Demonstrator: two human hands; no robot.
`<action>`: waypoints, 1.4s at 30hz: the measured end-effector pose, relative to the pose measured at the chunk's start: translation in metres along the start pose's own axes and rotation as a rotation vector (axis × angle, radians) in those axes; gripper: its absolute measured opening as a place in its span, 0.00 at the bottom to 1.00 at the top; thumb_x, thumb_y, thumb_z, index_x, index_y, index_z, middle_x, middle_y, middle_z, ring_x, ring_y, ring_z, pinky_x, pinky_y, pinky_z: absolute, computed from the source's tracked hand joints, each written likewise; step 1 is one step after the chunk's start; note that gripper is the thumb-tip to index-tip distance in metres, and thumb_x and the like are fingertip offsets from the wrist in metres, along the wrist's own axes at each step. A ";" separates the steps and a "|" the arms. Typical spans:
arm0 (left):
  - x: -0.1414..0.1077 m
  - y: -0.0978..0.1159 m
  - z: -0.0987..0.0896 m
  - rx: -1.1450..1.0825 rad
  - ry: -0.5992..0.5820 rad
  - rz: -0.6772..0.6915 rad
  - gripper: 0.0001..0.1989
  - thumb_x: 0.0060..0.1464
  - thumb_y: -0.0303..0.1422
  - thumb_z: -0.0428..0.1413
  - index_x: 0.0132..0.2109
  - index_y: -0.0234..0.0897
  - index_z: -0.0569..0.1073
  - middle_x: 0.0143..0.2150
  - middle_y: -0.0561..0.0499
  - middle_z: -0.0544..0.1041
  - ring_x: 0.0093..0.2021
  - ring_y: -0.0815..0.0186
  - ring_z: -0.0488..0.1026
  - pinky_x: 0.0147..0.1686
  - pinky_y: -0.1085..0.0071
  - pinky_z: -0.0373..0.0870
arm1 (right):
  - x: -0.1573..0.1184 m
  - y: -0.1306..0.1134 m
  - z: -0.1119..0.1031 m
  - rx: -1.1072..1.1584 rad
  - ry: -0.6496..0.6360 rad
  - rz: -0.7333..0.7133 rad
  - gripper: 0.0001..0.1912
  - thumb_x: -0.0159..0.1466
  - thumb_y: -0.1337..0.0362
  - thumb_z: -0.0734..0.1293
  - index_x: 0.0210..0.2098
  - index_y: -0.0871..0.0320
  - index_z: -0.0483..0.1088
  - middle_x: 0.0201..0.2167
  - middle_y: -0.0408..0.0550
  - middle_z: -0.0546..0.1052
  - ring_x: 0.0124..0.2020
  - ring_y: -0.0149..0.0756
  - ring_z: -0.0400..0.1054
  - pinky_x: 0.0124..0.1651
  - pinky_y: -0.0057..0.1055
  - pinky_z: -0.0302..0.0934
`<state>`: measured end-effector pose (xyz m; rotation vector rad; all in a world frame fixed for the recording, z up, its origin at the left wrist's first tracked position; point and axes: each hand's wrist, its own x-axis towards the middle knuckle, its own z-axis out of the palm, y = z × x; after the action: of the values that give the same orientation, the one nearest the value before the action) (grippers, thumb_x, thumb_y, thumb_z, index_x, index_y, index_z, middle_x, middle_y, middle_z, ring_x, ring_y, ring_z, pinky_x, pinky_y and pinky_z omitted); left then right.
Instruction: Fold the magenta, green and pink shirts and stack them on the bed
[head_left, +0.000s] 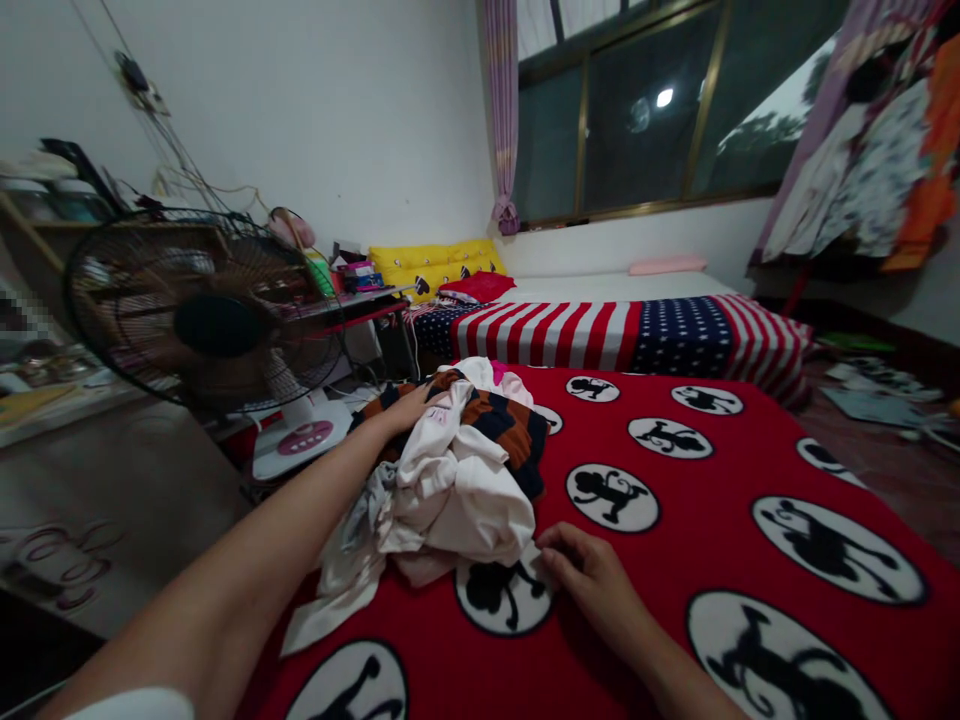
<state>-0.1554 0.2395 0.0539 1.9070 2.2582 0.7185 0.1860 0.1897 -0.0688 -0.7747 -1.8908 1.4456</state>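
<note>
A heap of clothes lies on a red blanket (720, 470) with black figures in white ovals. On top of the heap is a white garment (465, 490), with a brown and navy striped garment (517, 440) behind it. My left hand (420, 402) reaches over the heap's far left side, touching the clothes; its fingertips are hard to make out against the cloth. At the heap's near right edge is my right hand (581, 560), fingers curled beside the white garment, with the thumb and fingertips close together at a bit of pale cloth. A grey garment (367, 505) hangs out at the left.
A standing fan (221, 325) is at the left, beside a cabinet (112, 500). Behind the red blanket stands a bed with a stars-and-stripes cover (570, 335) and a yellow cushion (435, 262). Clothes (885, 170) hang at the upper right.
</note>
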 end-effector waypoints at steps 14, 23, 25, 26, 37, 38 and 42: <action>-0.192 -0.025 -0.023 -0.049 0.360 -0.115 0.18 0.57 0.45 0.50 0.43 0.37 0.75 0.43 0.45 0.78 0.41 0.60 0.75 0.42 0.65 0.72 | 0.002 0.002 0.000 -0.029 -0.014 -0.010 0.09 0.61 0.59 0.62 0.31 0.58 0.69 0.24 0.43 0.71 0.26 0.32 0.65 0.29 0.28 0.59; -0.218 -0.014 0.024 0.271 0.233 0.147 0.20 0.54 0.33 0.54 0.54 0.44 0.71 0.65 0.46 0.62 0.62 0.54 0.62 0.60 0.55 0.60 | 0.001 0.002 0.000 -0.030 -0.013 0.000 0.09 0.61 0.60 0.62 0.32 0.59 0.69 0.24 0.43 0.71 0.26 0.33 0.65 0.30 0.28 0.59; -0.211 -0.015 0.019 0.307 0.228 0.061 0.15 0.53 0.32 0.54 0.48 0.44 0.75 0.61 0.46 0.68 0.57 0.55 0.67 0.57 0.57 0.64 | 0.002 0.003 0.000 -0.035 -0.007 0.002 0.09 0.61 0.60 0.62 0.33 0.59 0.69 0.25 0.44 0.72 0.27 0.33 0.66 0.30 0.28 0.59; -0.208 -0.013 0.013 0.327 0.214 0.032 0.13 0.52 0.33 0.54 0.45 0.44 0.77 0.58 0.47 0.71 0.56 0.54 0.69 0.56 0.56 0.65 | 0.002 0.003 0.001 -0.038 -0.007 0.006 0.09 0.61 0.60 0.62 0.33 0.59 0.69 0.25 0.44 0.72 0.27 0.33 0.66 0.30 0.28 0.59; -0.094 0.119 -0.007 0.316 0.170 0.479 0.10 0.55 0.36 0.55 0.42 0.41 0.78 0.48 0.47 0.76 0.51 0.59 0.70 0.56 0.59 0.61 | 0.003 0.007 0.001 -0.041 0.006 0.011 0.08 0.60 0.61 0.62 0.33 0.59 0.69 0.24 0.43 0.72 0.26 0.32 0.65 0.29 0.26 0.58; -0.076 0.123 -0.001 0.334 0.077 0.484 0.15 0.52 0.38 0.58 0.46 0.41 0.77 0.51 0.47 0.75 0.53 0.58 0.69 0.56 0.60 0.60 | 0.003 0.005 0.001 -0.009 0.003 0.019 0.07 0.60 0.61 0.62 0.33 0.59 0.69 0.24 0.43 0.72 0.25 0.31 0.65 0.28 0.26 0.58; -0.023 0.128 0.022 0.521 -0.419 0.375 0.52 0.34 0.46 0.67 0.66 0.43 0.57 0.61 0.41 0.68 0.57 0.50 0.67 0.53 0.62 0.64 | 0.002 0.000 0.000 0.106 -0.008 0.033 0.07 0.60 0.61 0.63 0.31 0.58 0.68 0.22 0.41 0.69 0.24 0.30 0.63 0.27 0.25 0.57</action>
<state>-0.0265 0.2370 0.0825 2.4492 1.9623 -0.2785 0.1853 0.1911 -0.0689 -0.7540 -1.7986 1.5581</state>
